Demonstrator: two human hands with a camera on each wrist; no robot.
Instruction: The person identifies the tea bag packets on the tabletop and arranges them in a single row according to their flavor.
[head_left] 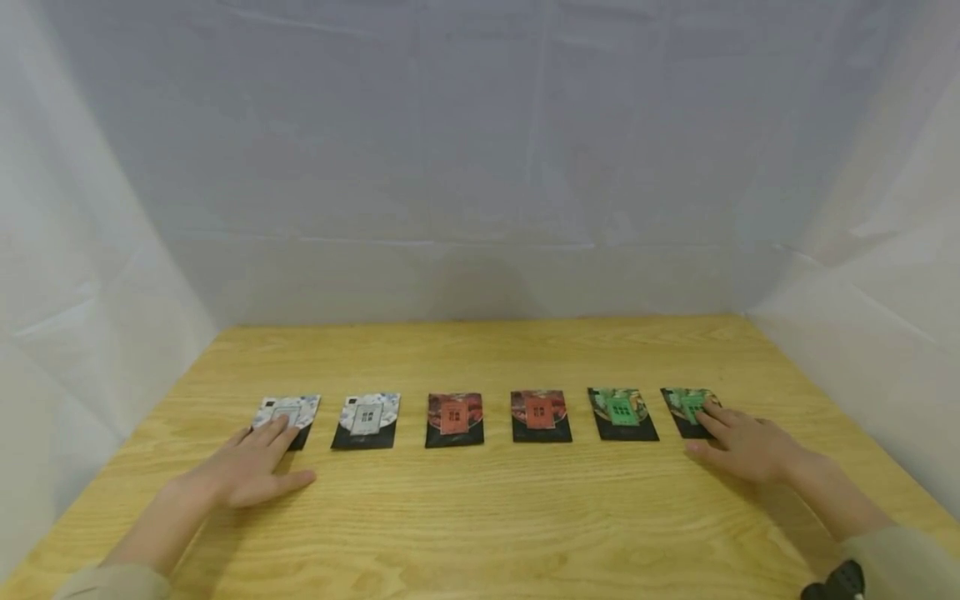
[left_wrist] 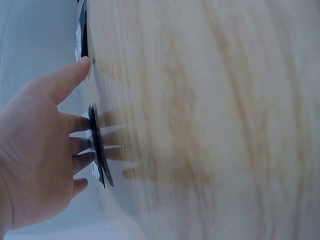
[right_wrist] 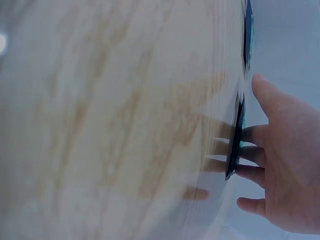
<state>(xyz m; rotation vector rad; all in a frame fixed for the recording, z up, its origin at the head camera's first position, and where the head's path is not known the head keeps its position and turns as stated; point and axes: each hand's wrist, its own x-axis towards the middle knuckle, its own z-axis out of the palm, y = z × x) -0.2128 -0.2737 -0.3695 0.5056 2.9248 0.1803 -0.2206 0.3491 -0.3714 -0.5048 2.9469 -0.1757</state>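
Observation:
Several small flat sachets lie in a row across the wooden table. At the left end, my left hand (head_left: 251,471) rests its straight fingertips on a white-and-black sachet (head_left: 289,408), partly covering it. A second white-and-black sachet (head_left: 366,420) lies to its right. Two red-and-black sachets, one left (head_left: 454,418) and one right (head_left: 540,415), are in the middle. Farther right lies a green-and-black sachet (head_left: 622,413). On the last green-and-black sachet (head_left: 686,407), at the right end, my right hand (head_left: 750,446) lays its fingertips, thumb spread apart.
The wooden table (head_left: 480,517) reaches back to a pale sheet wall (head_left: 480,167). Similar white sheets hang along the left side (head_left: 75,250) and the right side (head_left: 877,250). A small black object (head_left: 836,582) shows beside the right sleeve at the bottom edge.

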